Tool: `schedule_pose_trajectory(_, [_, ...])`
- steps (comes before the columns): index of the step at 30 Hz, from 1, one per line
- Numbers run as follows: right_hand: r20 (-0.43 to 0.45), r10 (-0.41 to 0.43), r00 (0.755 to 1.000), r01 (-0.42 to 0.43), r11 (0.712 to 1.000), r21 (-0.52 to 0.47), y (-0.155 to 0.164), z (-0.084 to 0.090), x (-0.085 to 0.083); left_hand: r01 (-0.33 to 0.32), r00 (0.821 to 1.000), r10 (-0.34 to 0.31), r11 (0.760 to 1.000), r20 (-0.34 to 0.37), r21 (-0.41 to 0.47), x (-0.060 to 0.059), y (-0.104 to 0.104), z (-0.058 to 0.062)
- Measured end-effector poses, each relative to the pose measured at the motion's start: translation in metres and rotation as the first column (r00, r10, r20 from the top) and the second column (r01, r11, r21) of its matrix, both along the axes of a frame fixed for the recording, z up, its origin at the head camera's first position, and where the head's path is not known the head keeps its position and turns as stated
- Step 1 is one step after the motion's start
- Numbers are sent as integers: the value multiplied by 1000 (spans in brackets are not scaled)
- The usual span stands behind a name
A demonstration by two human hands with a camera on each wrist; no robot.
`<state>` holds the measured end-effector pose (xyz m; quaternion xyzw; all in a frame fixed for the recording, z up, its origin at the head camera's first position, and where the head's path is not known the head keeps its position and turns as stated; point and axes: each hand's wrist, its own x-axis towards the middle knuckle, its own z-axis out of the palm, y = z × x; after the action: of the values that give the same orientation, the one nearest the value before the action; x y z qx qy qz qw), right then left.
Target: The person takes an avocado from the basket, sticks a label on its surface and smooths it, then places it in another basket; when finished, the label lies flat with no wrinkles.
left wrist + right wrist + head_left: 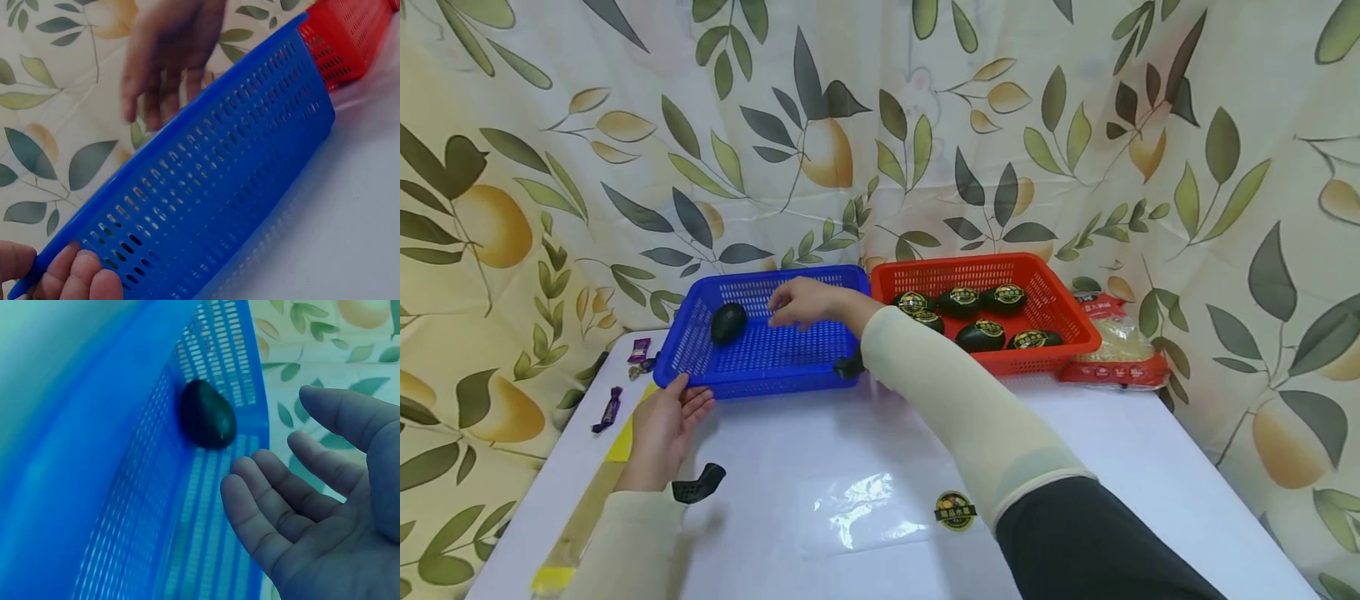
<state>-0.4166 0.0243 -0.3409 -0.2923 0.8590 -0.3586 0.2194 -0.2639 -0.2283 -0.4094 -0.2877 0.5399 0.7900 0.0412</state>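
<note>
A blue plastic basket (775,389) stands on the table with one dark green avocado (727,323) at its left end. My left hand (667,425) pinches the near left corner of the basket's rim, thumb over the edge and fingers against the outer wall, as the left wrist view shows. Over the basket, my right hand (808,302) hovers with relaxed, slightly bent fingers and holds nothing. In the right wrist view its palm and fingers (300,500) are apart from the avocado (208,415), which shows no label.
Right of the blue basket, a red basket (1000,362) holds several avocados with gold-and-black labels. Beyond it lies a red-and-clear packet (1120,350). In front are a clear plastic sheet (865,517) and a round sticker (955,510). Purple-wrapped candies (608,408) lie at left.
</note>
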Motion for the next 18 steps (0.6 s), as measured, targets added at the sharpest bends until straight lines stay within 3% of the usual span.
schedule_pose_trajectory(5, [28,-11,1000,12,999,-47,-36,-7,-20,-12,1000,12,999,13,-42,-1,1,0])
schedule_pose_trajectory(9, [-58,-15,998,14,1000,-16,-57,-14,-43,-21,999,22,999,25,-50,-1,1,-1])
schedule_pose_trajectory(14, [-217,68,974,-40,991,131,-84,-25,-66,-12,998,15,999,53,-52,2,-2,-2])
schedule_pose_trajectory(18, [-227,119,967,-55,961,273,-104,-31,-74,9,999,-7,999,40,-46,0,-2,-2])
